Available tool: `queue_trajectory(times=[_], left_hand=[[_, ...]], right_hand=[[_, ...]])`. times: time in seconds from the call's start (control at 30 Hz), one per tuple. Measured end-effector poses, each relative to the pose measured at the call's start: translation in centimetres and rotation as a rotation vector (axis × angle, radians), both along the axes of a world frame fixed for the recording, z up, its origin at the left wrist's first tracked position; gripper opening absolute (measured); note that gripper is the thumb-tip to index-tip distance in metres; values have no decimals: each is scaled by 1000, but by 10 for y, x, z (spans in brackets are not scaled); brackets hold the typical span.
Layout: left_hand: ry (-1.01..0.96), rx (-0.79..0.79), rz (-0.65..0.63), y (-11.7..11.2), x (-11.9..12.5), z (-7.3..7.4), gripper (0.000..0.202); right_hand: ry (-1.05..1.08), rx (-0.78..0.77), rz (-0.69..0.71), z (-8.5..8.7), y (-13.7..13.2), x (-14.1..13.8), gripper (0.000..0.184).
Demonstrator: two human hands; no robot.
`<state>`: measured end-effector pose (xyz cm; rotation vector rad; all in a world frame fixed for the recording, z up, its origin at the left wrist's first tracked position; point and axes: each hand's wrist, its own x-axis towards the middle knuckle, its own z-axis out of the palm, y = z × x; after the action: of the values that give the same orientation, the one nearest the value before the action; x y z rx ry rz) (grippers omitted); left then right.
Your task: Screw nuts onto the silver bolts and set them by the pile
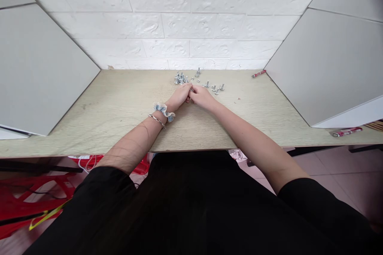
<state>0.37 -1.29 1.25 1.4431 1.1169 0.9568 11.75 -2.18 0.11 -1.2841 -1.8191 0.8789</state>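
My left hand (180,94) and my right hand (202,96) meet over the middle of the table, fingertips together. Both are closed, with curled fingers. A small shiny bit of metal shows between them, but its kind is mostly hidden by the fingers. Just beyond my left hand stands a cluster of silver bolts (180,78), packed close together. Several more bolts (214,87) are spread to the right of my right hand, most with heads down and shanks up. Small nuts (198,81) lie between the two groups, and a bolt pair (198,72) stands farther back.
The wooden table (125,107) ends at a white brick-pattern wall (176,27). Grey panels close in on the left (44,67) and right (326,67). A red tube-like item (259,74) lies by the right panel, another red one (347,131) near the front edge. Red stools (44,191) stand below left.
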Motion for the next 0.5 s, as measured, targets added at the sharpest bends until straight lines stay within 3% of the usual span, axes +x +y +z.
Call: queue_trajectory(times=[0.5], left_hand=[[29, 9, 18, 3, 0, -2, 33]], right_hand=[[-27, -5, -5, 2, -1, 0, 20]])
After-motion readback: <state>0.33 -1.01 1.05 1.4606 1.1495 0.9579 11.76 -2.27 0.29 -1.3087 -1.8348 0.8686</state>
